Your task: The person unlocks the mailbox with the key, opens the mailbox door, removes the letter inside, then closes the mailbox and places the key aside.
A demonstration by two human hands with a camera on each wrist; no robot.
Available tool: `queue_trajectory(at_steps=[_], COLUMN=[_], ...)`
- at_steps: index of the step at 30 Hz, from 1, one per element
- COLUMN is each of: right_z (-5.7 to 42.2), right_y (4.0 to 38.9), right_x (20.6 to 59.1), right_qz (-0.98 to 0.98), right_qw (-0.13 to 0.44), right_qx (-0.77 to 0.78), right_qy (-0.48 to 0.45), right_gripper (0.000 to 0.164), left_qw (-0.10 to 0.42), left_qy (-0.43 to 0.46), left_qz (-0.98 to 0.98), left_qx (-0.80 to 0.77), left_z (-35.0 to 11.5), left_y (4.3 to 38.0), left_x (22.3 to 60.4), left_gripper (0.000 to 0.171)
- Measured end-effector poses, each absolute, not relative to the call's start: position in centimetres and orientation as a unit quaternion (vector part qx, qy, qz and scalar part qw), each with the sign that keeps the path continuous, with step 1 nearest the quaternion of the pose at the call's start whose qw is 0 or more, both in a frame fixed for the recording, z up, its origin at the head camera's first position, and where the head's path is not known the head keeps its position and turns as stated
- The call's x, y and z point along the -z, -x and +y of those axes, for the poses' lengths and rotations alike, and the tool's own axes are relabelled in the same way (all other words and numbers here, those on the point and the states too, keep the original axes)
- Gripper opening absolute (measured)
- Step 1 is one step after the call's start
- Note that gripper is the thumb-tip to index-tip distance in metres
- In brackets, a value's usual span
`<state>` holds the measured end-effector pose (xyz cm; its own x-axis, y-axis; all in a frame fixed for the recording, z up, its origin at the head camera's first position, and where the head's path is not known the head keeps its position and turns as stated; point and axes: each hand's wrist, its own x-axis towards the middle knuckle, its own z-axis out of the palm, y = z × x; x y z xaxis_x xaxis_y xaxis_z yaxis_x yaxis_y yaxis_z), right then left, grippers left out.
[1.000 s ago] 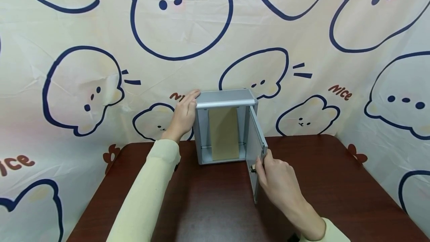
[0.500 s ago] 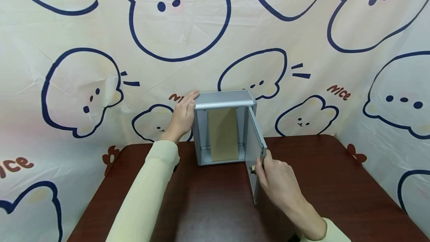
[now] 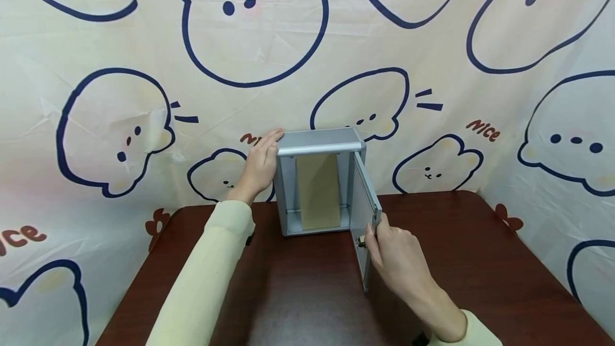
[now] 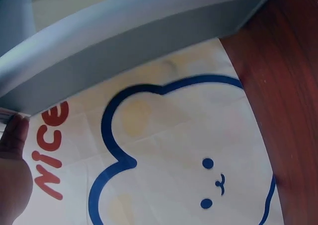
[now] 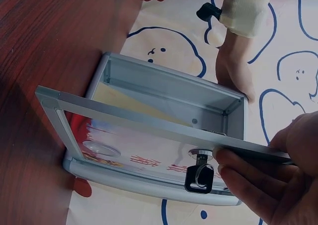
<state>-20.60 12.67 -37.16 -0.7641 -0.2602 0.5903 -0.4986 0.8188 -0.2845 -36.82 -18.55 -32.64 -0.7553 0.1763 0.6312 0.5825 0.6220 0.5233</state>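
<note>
1. Head: against the earlier frame, my two hands, the one box (image 3: 319,140) and its one door (image 3: 363,199) keep their places; only the view has slid a touch. The box stands upright at the back of the table (image 3: 293,292), door ajar, one tan board (image 3: 318,191) inside. My left hand (image 3: 258,167) rests straight-fingered on its upper left edge; my right hand (image 3: 401,255) pinches the door's free edge.
2. Left wrist: my fingertips touch the box, beside one red "Nice" on the cloth (image 4: 169,125).
3. Right wrist: one key (image 5: 191,179) hangs from one lock (image 5: 201,154), just beside my right fingers.
</note>
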Motion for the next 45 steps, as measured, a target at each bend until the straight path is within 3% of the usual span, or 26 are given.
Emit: queue_trajectory(at_steps=[13, 16, 24, 28, 38, 45], right_z=[12.4, 12.4, 12.5, 12.5, 12.5, 12.6], right_y=[20.4, 20.3, 20.3, 20.3, 20.3, 20.3], right_x=[36.8, 36.9, 37.1, 37.0, 37.0, 36.9], right_qz=[-0.917, -0.917, -0.915, -0.915, -0.918, -0.919], right_qw=[0.274, 0.277, 0.284, 0.282, 0.274, 0.277], right_qx=[-0.215, -0.213, -0.211, -0.213, -0.215, -0.212], right_qy=[-0.195, -0.193, -0.195, -0.194, -0.187, -0.186], right_gripper=[0.023, 0.023, 0.024, 0.023, 0.023, 0.024], left_qw=[0.194, 0.220, 0.364, 0.388, 0.336, 0.254], left_qy=[0.211, 0.214, 0.207, 0.227, 0.227, 0.205], left_qz=[-0.866, -0.848, -0.783, -0.757, -0.771, -0.806], left_qx=[0.410, 0.432, 0.460, 0.474, 0.491, 0.495], left_z=[-18.9, -19.0, -18.2, -17.1, -15.3, -14.0], left_y=[35.9, 35.3, 32.1, 30.5, 29.4, 29.9], left_x=[31.1, 30.7, 29.4, 30.0, 34.2, 37.0], left_gripper=[0.059, 0.056, 0.032, 0.027, 0.026, 0.037])
